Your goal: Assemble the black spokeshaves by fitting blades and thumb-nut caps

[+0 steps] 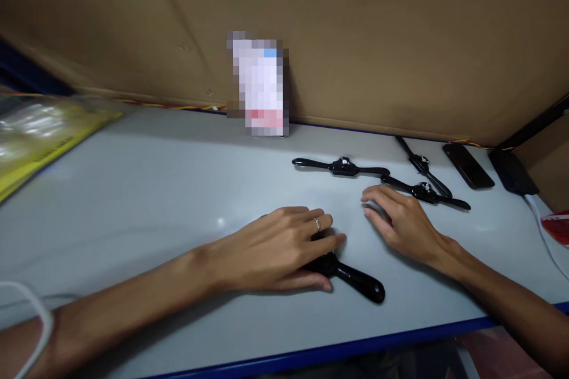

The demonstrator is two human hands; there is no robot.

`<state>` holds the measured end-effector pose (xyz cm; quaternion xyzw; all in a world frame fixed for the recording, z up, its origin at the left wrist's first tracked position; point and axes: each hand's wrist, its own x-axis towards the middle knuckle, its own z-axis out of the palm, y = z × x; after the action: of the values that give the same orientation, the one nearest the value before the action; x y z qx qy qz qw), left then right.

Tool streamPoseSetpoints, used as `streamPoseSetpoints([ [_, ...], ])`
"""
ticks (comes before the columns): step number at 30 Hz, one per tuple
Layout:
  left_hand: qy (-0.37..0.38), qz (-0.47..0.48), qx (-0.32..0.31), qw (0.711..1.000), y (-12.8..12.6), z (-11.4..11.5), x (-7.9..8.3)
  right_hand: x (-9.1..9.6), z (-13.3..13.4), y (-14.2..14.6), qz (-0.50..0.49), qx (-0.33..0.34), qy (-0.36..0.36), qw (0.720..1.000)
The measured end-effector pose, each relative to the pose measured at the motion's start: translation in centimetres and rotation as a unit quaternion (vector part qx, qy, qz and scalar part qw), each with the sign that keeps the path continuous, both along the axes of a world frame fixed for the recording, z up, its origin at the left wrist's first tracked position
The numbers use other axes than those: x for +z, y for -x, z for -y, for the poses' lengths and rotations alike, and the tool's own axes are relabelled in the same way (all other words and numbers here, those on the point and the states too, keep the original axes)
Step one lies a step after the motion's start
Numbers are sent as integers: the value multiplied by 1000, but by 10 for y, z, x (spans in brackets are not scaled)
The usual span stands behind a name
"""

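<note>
My left hand (288,249) lies over a black spokeshave (362,281) on the table, its fingers and thumb closed round the middle. One handle sticks out to the right; most of the body is hidden under the palm. Bent but apart, the thumb and fingers of my right hand (402,219) are free of any object. Just behind that hand lies another black spokeshave (424,190). Two more of the same kind, one spokeshave (344,166) lying crosswise and one spokeshave (420,163) set at a slant, rest further back.
A phone (469,164) and a black device (513,172) with a white cable (544,243) lie at the back right. A blurred-out packet (262,86) leans on the cardboard wall (377,35). Yellow-edged clear plastic (53,136) is at the left. The table's blue edge (311,346) runs in front.
</note>
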<state>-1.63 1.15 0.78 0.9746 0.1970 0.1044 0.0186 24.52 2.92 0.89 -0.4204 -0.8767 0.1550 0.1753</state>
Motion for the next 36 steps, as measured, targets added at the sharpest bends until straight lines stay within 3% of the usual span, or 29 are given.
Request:
streamPoseSetpoints([
  [3,-4,6,-2,1000,0,0,0,0,-3,-4,7,-20,-44,999],
  [7,-12,10,3,1000,0,0,-1,2,-10,-10,53,-95,-109,988],
  [16,-9,11,15,1000,1,1,0,0,-25,-22,196,-182,-103,958],
  [22,-2,29,11,1000,1,0,-4,-9,-49,-38,133,-208,-122,961],
  [28,-1,42,10,999,1,-1,-4,-8,-67,-43,-50,-162,-121,978],
  [32,-1,46,11,999,2,0,-7,11,-77,-73,-168,-230,-204,937],
  [34,-4,53,10,999,2,0,-9,19,-82,-95,-136,-294,-212,922],
  [36,-5,56,8,998,3,0,-10,24,-87,-116,-6,-324,-160,932],
])
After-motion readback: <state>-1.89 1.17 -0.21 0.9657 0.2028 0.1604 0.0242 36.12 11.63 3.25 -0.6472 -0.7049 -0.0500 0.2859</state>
